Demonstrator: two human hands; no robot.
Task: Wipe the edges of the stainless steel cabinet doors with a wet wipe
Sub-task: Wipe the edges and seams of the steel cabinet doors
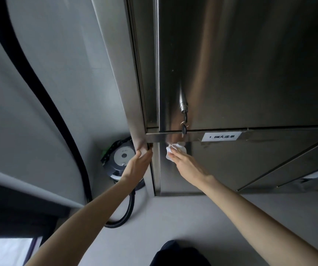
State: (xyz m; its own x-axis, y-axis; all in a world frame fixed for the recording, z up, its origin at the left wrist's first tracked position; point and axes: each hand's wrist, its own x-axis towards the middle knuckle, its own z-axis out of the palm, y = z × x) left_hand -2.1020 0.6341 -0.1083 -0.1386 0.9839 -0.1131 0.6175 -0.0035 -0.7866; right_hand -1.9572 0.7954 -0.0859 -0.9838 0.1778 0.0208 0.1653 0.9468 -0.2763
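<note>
While pressing wet wipe (170, 150) flat against upper left corner of lower cabinet door (221, 166), just under crossbar with white label (221, 136): right hand (187, 166), fingers straight over wipe. Left hand (139, 164) open-palmed, fingers relaxed, touching cabinet's left frame edge. Upper cabinet door (250, 73) closed, key (184, 129) hanging below handle. Vacuum cleaner (118, 157) on floor left of cabinet, hose (129, 212) curling past left forearm.
</note>
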